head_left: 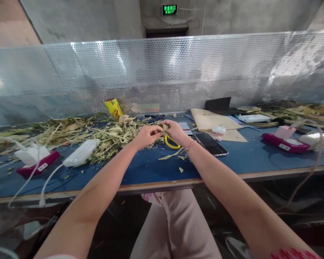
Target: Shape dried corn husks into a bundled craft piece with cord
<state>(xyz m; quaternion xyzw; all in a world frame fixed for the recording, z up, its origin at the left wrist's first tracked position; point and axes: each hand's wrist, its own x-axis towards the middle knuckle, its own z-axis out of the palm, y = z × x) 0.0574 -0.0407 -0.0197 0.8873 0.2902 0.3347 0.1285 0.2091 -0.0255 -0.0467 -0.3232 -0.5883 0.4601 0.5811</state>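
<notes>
A: Where are the hands right now?

B: Both are up over the middle of the blue bench (151, 169), knuckles nearly meeting. The left hand (147, 135) and the right hand (175, 131) each have their fingertips pressed together on 1 pale leaf strip (163, 126), which is pinched between them, just above the bench top.

A: Anything under them?

B: The yellow-handled scissors (171, 144) lie on the bench at 6 o'clock from the right hand, just beside its wrist, which wears a thin bracelet (190, 145). Nobody is touching them.

A: And around that?

B: At 9 o'clock from the hands there is a wide heap of leaf scraps (108, 135), with a yellow roll (113, 108) standing tilted behind it at about 10 o'clock. A dark phone (211, 144) lies flat at 3 o'clock, close to the right forearm. Behind the phone, at 2 o'clock, is a sheet of cardboard (213, 122).

A: Further out?

B: There are 2 magenta devices: the left magenta device (37, 166) far off at 8 o'clock, with a cable trailing off the bench edge, and the right magenta device (283, 142) far off at 3 o'clock. A perforated metal screen (162, 72) runs along the back at 12 o'clock.
</notes>
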